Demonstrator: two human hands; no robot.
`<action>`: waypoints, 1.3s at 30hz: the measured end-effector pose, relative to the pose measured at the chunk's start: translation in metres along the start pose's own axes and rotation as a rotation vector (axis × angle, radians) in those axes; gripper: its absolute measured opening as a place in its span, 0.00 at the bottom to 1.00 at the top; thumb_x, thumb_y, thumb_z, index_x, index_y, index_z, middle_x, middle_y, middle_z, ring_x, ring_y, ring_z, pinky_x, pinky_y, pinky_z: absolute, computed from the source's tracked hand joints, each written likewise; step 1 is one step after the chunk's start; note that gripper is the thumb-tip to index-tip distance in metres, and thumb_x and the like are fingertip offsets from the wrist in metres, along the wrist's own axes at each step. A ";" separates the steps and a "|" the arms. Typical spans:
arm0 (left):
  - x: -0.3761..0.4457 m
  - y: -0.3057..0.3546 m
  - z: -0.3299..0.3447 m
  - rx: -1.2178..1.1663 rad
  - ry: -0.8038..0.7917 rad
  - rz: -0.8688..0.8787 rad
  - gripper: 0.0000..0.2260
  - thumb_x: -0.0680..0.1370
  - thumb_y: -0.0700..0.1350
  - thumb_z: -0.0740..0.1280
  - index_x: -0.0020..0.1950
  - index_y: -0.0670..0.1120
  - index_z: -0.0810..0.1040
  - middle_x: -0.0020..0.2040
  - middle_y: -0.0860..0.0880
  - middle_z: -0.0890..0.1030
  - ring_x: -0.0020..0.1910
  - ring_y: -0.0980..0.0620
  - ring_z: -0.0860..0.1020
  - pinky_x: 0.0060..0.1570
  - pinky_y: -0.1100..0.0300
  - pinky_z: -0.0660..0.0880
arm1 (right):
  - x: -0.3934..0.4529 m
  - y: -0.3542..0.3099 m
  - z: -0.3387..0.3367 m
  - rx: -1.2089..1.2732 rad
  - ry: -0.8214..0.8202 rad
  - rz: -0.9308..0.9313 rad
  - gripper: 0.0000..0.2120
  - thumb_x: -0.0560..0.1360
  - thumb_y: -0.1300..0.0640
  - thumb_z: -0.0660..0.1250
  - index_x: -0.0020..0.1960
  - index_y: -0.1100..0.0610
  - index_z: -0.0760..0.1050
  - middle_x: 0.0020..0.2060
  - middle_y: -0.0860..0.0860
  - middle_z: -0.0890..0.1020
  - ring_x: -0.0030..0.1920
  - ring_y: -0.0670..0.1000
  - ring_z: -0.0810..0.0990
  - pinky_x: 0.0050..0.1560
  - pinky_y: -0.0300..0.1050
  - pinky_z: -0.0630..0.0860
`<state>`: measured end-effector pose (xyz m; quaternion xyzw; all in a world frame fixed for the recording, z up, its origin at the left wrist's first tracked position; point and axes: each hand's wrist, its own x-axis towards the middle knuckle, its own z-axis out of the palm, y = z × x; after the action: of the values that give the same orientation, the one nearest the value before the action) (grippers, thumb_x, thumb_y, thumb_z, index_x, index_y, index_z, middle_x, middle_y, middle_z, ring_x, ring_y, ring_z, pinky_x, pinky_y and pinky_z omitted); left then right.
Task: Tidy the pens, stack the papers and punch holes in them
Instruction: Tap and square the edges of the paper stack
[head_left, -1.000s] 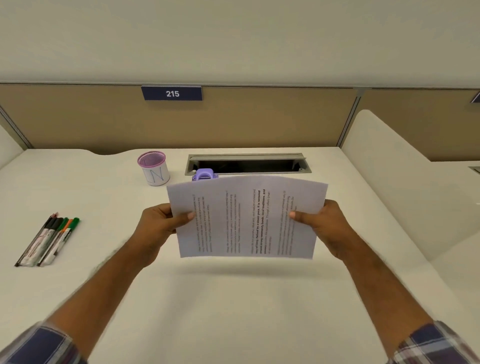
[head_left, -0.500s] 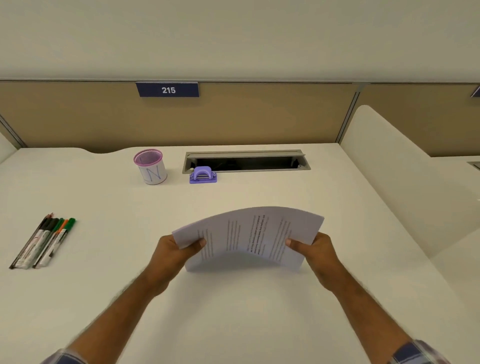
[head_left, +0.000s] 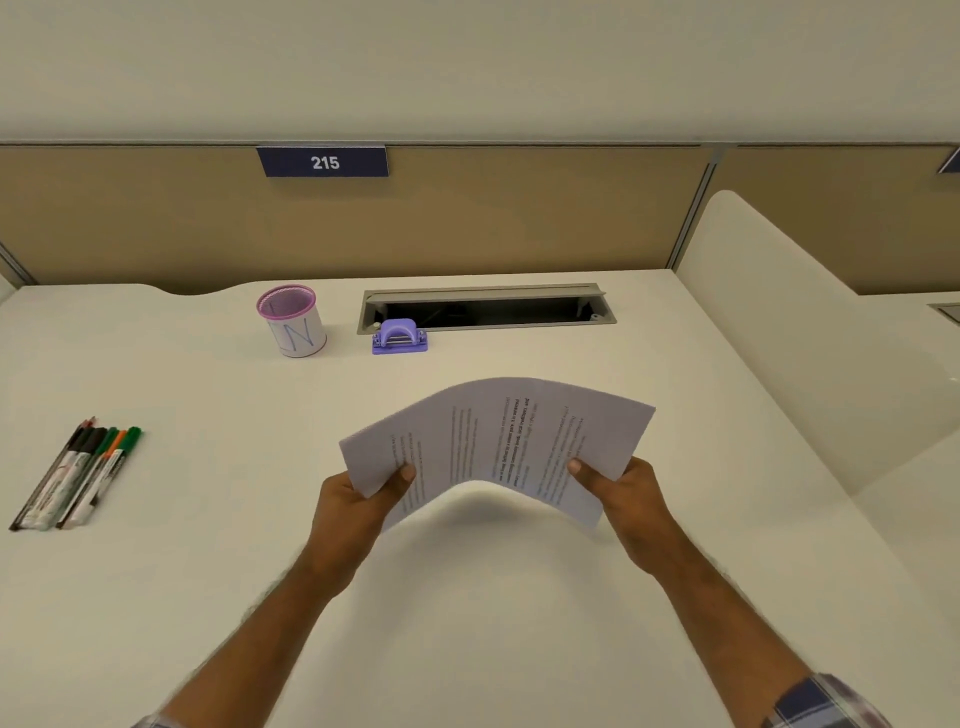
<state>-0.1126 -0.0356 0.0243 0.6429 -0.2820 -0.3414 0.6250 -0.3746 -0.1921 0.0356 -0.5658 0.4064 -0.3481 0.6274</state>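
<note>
Above desk (head_left: 208, 571), bowed papers (head_left: 498, 441) betw. L hand (head_left: 353, 499) & R hand (head_left: 623, 493), fingers under, thumbs pinching on top.

A: Head view, hands?
B: Left hand (head_left: 349, 503) and right hand (head_left: 626, 498) each grip one end of the papers (head_left: 498, 441), thumbs on top. The sheets arch upward in the middle, held above the desk (head_left: 208, 571), with a shadow beneath them.

A: Pens?
B: A bundle of pens (head_left: 78, 475) lies on the desk, well to the left of the hands, side by side, caps pointing away from the person.

A: Far side of the desk?
B: Pink-rimmed pen cup (head_left: 292, 321), upright, marked with a letter. Just beside it to the right, a purple hole punch (head_left: 399, 338), at the edge of a grey cable slot (head_left: 488, 307). Sign reading 215 (head_left: 323, 162) on the partition.
</note>
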 end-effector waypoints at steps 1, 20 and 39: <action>-0.001 -0.001 0.001 0.015 -0.007 -0.011 0.06 0.71 0.53 0.76 0.47 0.57 0.86 0.47 0.57 0.87 0.46 0.56 0.85 0.38 0.66 0.81 | 0.000 0.001 0.000 -0.016 -0.010 0.006 0.10 0.74 0.58 0.71 0.54 0.49 0.80 0.47 0.49 0.86 0.48 0.51 0.85 0.46 0.42 0.83; 0.002 0.028 -0.009 -0.230 -0.044 -0.131 0.16 0.73 0.46 0.73 0.59 0.43 0.82 0.55 0.45 0.86 0.51 0.44 0.85 0.43 0.53 0.83 | 0.004 -0.010 -0.021 0.125 -0.027 0.064 0.19 0.70 0.48 0.70 0.58 0.56 0.80 0.53 0.58 0.85 0.48 0.57 0.85 0.53 0.56 0.80; -0.016 0.018 0.024 -0.497 -0.041 -0.239 0.20 0.75 0.45 0.72 0.66 0.49 0.78 0.60 0.47 0.84 0.57 0.47 0.84 0.45 0.55 0.83 | -0.005 -0.040 0.048 0.513 -0.226 0.053 0.22 0.73 0.61 0.70 0.66 0.51 0.75 0.62 0.55 0.81 0.62 0.56 0.80 0.53 0.51 0.81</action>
<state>-0.1399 -0.0385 0.0436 0.4915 -0.1243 -0.4842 0.7131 -0.3325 -0.1719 0.0772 -0.4129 0.2469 -0.3579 0.8003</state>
